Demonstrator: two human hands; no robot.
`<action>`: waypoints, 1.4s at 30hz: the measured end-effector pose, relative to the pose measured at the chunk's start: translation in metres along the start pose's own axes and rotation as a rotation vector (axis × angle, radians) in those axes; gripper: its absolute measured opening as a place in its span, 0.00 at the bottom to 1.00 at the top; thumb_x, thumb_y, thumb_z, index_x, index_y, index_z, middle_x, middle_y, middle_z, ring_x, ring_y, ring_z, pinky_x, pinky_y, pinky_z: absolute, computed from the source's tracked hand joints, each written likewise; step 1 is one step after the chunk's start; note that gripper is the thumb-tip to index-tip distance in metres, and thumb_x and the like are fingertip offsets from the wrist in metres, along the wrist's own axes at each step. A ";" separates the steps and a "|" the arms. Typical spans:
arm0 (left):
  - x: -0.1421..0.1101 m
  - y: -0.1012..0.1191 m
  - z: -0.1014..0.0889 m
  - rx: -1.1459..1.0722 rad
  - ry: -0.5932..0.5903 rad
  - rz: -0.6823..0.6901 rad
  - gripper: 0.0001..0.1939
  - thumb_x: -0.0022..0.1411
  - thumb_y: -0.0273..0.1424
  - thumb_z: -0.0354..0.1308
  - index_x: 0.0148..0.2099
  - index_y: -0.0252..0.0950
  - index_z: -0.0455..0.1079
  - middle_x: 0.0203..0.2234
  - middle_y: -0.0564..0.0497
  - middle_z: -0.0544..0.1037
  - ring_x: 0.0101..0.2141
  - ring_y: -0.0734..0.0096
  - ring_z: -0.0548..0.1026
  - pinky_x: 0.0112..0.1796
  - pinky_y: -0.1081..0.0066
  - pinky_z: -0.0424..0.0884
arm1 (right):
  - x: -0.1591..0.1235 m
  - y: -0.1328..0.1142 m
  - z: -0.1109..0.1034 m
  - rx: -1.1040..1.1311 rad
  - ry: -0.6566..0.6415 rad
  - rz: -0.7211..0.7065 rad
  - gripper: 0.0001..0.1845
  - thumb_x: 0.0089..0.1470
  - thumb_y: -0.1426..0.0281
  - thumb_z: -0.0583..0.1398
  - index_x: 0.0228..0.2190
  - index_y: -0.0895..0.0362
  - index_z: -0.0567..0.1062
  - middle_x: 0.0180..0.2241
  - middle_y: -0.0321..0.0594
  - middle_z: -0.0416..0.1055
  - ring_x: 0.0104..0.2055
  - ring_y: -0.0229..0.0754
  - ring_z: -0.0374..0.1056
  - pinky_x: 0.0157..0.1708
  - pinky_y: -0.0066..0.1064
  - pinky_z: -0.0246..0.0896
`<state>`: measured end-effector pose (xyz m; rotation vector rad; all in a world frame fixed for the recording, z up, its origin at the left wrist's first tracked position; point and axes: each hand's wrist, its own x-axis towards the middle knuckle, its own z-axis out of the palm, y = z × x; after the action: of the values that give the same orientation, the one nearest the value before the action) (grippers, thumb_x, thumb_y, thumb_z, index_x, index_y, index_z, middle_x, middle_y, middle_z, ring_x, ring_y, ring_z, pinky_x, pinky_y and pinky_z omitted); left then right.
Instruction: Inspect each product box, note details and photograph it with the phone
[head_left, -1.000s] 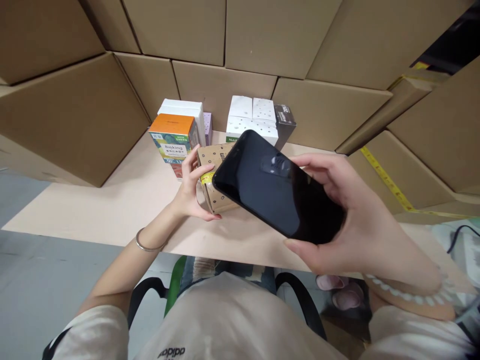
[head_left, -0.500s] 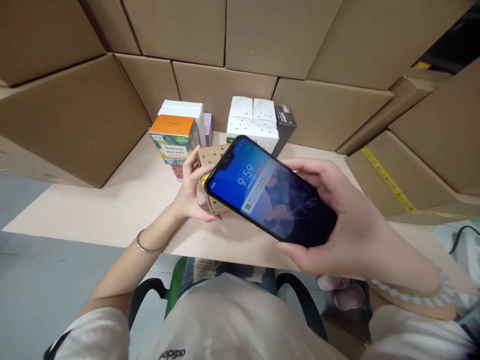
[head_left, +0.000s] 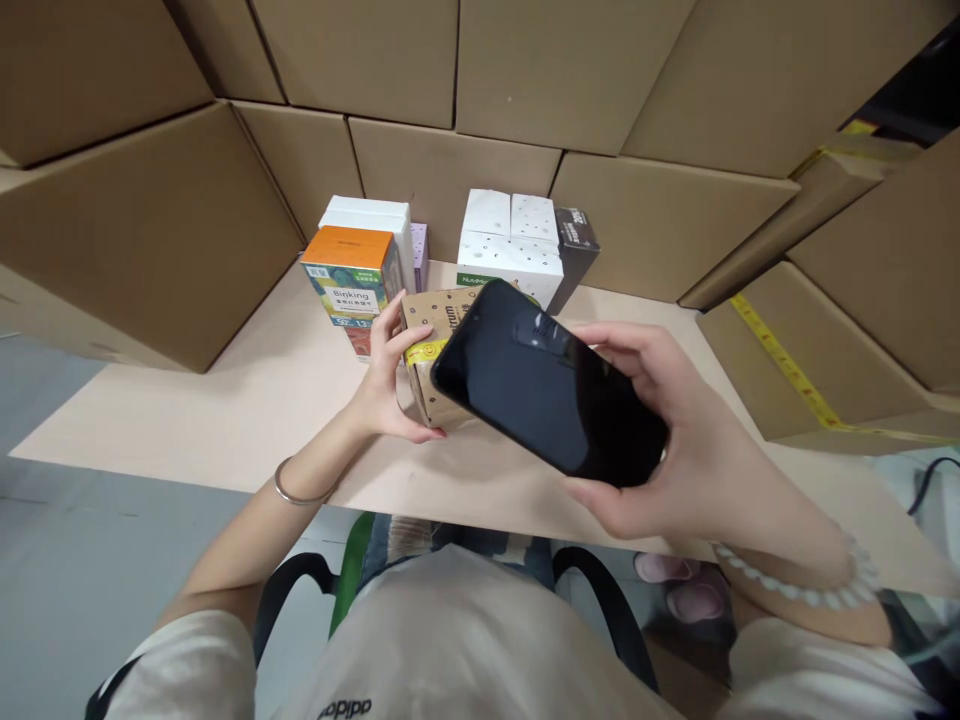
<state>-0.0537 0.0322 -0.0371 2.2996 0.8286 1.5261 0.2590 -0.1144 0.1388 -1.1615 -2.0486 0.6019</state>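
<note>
Two hands: both raised over the bench (head_left: 247, 410), each occupied with one item.
Left hand (head_left: 382, 380): grip spread around the left end of the brown box (head_left: 442, 310), fingers on the upper part, thumb along the lower edge.
Brown box: tilted, in front of the other small boxes; dotted print, with yellow tape (head_left: 425, 351) at the held end. Right part hidden by the phone; contact with the bench cannot be told.
Right hand (head_left: 675, 440): grip pinching the lower end of the phone (head_left: 559, 390), fingers on the far long edge, thumb on the near one.
Phone: dark screen facing up with pale reflections, upper end pointing left and away from the wearer, overlapping the brown box in view. Contact between the two cannot be told.
Orange-topped box (head_left: 349, 247): upright, just beside the left fingers, marked "Binking".
White box (head_left: 371, 212): directly behind the orange-topped box; purple box (head_left: 420, 257) to its right.
Dotted white box (head_left: 510, 255): beyond the phone, black box (head_left: 576, 255) beside it on the right.
Large cartons (head_left: 405, 60): stacked along the back and both sides of the bench.
Wrists: metal bangle (head_left: 300, 495) on the left, beaded bracelet (head_left: 806, 590) on the right.
</note>
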 end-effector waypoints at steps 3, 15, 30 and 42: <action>0.002 0.010 -0.005 0.018 -0.070 0.124 0.78 0.20 0.74 0.76 0.74 0.54 0.59 0.77 0.37 0.52 0.76 0.19 0.53 0.70 0.24 0.61 | -0.005 0.011 -0.002 0.033 0.009 0.065 0.46 0.45 0.65 0.75 0.63 0.43 0.66 0.63 0.40 0.77 0.66 0.56 0.76 0.63 0.46 0.78; -0.056 0.063 -0.063 0.082 0.020 -0.067 0.68 0.36 0.75 0.71 0.74 0.53 0.59 0.72 0.37 0.60 0.73 0.24 0.60 0.69 0.23 0.62 | -0.028 0.127 0.033 0.095 0.115 0.364 0.49 0.49 0.50 0.73 0.66 0.50 0.65 0.64 0.54 0.75 0.65 0.60 0.74 0.62 0.52 0.73; -0.133 0.097 -0.141 0.611 0.529 -0.312 0.66 0.35 0.71 0.76 0.72 0.51 0.63 0.68 0.39 0.58 0.75 0.23 0.49 0.73 0.22 0.45 | 0.001 0.137 0.116 -0.344 -0.170 0.484 0.51 0.54 0.50 0.66 0.72 0.58 0.62 0.69 0.62 0.72 0.65 0.72 0.75 0.57 0.58 0.76; -0.050 0.014 -0.137 0.778 0.417 -0.530 0.59 0.44 0.54 0.84 0.72 0.49 0.59 0.74 0.35 0.44 0.77 0.20 0.44 0.74 0.28 0.53 | 0.027 0.162 0.142 -0.440 -0.206 0.199 0.47 0.49 0.51 0.63 0.65 0.63 0.74 0.49 0.54 0.73 0.58 0.66 0.74 0.61 0.57 0.71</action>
<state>-0.1873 -0.0217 -0.0115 1.8878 2.2586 1.6047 0.2298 -0.0190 -0.0543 -1.6294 -2.3319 0.3828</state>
